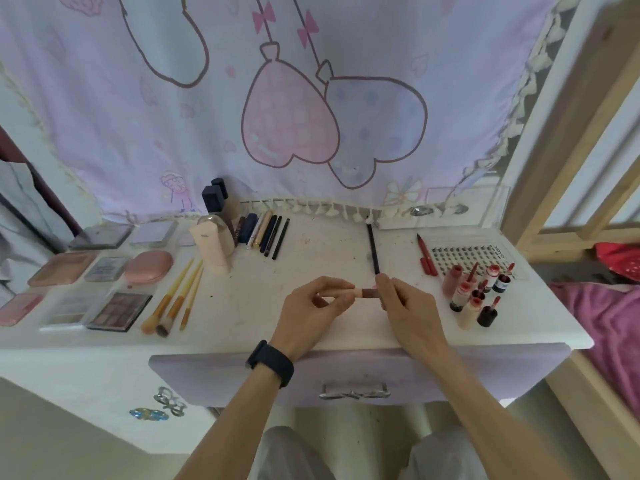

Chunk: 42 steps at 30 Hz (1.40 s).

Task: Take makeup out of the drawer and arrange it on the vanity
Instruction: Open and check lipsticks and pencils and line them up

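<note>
Over the middle of the white vanity top (311,244), both my hands hold one small lip-colour tube (365,292). My left hand (311,306) pinches its pale beige end, my right hand (403,301) grips its dark pink end. The lilac drawer (214,375) sits below my wrists, its inside hidden. Arranged makeup lies on the top: palettes and compacts (119,310) at left, three brushes (175,303), a beige tube (211,245), several pencils (268,233), and a cluster of lip tints (476,294) at right.
A black pencil (373,249) lies just beyond my right hand. A red pen (425,254) and a lash tray (467,254) are at the right rear. A pink cartoon curtain (294,98) hangs behind. A wooden frame (568,168) and pink bedding (609,327) are to the right.
</note>
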Motion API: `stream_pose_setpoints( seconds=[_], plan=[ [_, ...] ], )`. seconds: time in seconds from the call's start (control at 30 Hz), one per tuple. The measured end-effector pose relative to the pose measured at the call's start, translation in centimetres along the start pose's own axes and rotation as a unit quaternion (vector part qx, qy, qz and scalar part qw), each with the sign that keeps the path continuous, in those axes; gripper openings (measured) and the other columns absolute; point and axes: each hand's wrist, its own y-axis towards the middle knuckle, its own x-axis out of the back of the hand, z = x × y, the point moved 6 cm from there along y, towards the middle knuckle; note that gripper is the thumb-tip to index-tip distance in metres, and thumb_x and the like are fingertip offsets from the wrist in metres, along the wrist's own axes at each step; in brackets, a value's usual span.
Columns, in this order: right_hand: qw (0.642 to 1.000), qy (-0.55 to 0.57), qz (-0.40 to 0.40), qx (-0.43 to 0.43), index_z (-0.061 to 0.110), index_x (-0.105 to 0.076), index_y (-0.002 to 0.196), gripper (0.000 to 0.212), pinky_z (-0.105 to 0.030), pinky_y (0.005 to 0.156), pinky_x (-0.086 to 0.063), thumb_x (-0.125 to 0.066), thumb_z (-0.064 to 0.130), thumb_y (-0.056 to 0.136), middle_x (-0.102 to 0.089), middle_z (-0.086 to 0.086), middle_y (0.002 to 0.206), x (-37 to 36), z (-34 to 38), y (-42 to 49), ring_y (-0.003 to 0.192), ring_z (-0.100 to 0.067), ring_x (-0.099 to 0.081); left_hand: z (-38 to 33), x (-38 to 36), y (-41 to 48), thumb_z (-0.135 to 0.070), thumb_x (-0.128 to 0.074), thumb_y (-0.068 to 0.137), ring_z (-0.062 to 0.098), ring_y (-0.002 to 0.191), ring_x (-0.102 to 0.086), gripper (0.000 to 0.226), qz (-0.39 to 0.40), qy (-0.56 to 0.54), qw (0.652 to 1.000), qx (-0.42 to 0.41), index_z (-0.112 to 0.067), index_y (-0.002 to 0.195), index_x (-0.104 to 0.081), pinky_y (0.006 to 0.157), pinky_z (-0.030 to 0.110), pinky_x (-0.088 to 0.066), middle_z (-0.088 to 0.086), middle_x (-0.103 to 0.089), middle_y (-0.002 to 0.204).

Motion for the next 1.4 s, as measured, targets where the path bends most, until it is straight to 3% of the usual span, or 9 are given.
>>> stream_pose_setpoints(
  seconds=[0.23,0.33,0.53,0.63,0.73,0.9,1.13,1.27,1.4],
  plan=[
    [0.999,0.029,0.004,0.026,0.031,-0.064,0.098,0.004,-0.019,0.056,-0.042,-0.061,0.031,0.099,-0.068,0.011,0.084,0.3,-0.5,-0.1,0.058,-0.009,-0.052,0.4,0.2,0.1,-0.034,-0.075,0.086,0.005,0.065,-0.061,0.014,-0.022,-0.041,0.998,0.032,-0.027,0.098,-0.077,0.058,0.015,-0.047,-0.006,-0.074,0.083],
    [0.997,0.073,0.01,0.027,0.032,-0.063,0.108,0.014,-0.028,0.062,-0.053,-0.065,0.025,0.097,-0.07,0.017,0.101,0.5,-0.2,-0.3,0.062,-0.015,-0.06,0.4,0.1,0.0,-0.034,-0.076,0.086,0.006,0.068,-0.063,0.013,-0.032,-0.046,0.998,0.029,-0.029,0.097,-0.077,0.059,0.015,-0.047,-0.009,-0.074,0.083],
    [0.999,0.044,0.015,-0.021,0.024,-0.068,0.096,0.026,-0.016,0.049,-0.036,-0.055,0.047,0.099,-0.071,0.007,0.067,0.6,-0.4,-0.1,0.047,-0.003,-0.049,0.5,-0.1,-0.1,-0.038,-0.076,0.084,0.015,0.082,-0.066,0.015,-0.03,-0.037,0.999,0.023,-0.032,0.098,-0.077,0.069,0.021,-0.054,-0.016,-0.074,0.089],
    [0.999,0.052,0.018,0.001,0.032,-0.064,0.096,0.006,-0.029,0.059,-0.046,-0.063,0.027,0.098,-0.073,0.013,0.088,0.7,-0.7,-0.1,0.062,-0.017,-0.059,0.5,-0.1,-0.1,-0.037,-0.075,0.085,0.014,0.083,-0.065,0.013,-0.031,-0.028,0.999,0.025,-0.033,0.097,-0.077,0.071,0.023,-0.055,-0.016,-0.074,0.088],
    [0.995,0.09,0.033,0.004,0.034,-0.062,0.107,0.023,-0.024,0.064,-0.049,-0.068,0.017,0.093,-0.067,0.019,0.106,0.8,-0.5,-0.1,0.064,-0.015,-0.063,0.4,-0.1,-0.1,-0.036,-0.075,0.086,0.011,0.081,-0.065,0.011,-0.037,-0.031,0.999,0.026,-0.035,0.096,-0.076,0.067,0.018,-0.052,-0.016,-0.074,0.088],
    [0.996,0.078,0.021,-0.037,0.027,-0.068,0.097,0.021,-0.023,0.054,-0.042,-0.058,0.046,0.098,-0.073,0.007,0.077,0.8,-0.6,0.2,0.053,-0.007,-0.052,0.3,0.0,-0.1,-0.033,-0.075,0.086,0.011,0.076,-0.065,0.009,-0.041,-0.037,0.998,0.021,-0.036,0.095,-0.075,0.062,0.016,-0.051,-0.017,-0.074,0.087],
    [0.992,0.12,0.031,-0.019,0.033,-0.061,0.113,0.028,-0.024,0.062,-0.048,-0.066,0.013,0.094,-0.066,0.019,0.112,0.9,-0.9,0.1,0.066,-0.016,-0.066,0.4,0.0,-0.1,-0.028,-0.073,0.088,0.008,0.074,-0.065,0.01,-0.046,-0.054,0.997,0.028,-0.03,0.098,-0.076,0.06,0.017,-0.05,-0.01,-0.074,0.084],
    [0.993,0.108,0.008,-0.04,0.028,-0.064,0.105,0.015,-0.023,0.053,-0.045,-0.059,0.041,0.099,-0.074,0.008,0.084,0.9,-0.7,0.3,0.053,-0.007,-0.057,0.5,0.1,0.0,-0.029,-0.073,0.088,0.008,0.073,-0.066,0.012,-0.05,-0.047,0.997,0.033,-0.028,0.1,-0.075,0.06,0.017,-0.051,-0.008,-0.074,0.086],
    [0.995,0.095,-0.003,-0.026,0.027,-0.066,0.097,0.01,-0.028,0.054,-0.044,-0.057,0.028,0.102,-0.073,0.005,0.082,0.9,-1.0,0.3,0.054,-0.01,-0.051,0.6,0.1,0.0,-0.027,-0.071,0.089,0.009,0.073,-0.065,0.013,-0.05,-0.042,0.997,0.036,-0.025,0.102,-0.075,0.06,0.018,-0.051,-0.006,-0.074,0.088]
  ],
)
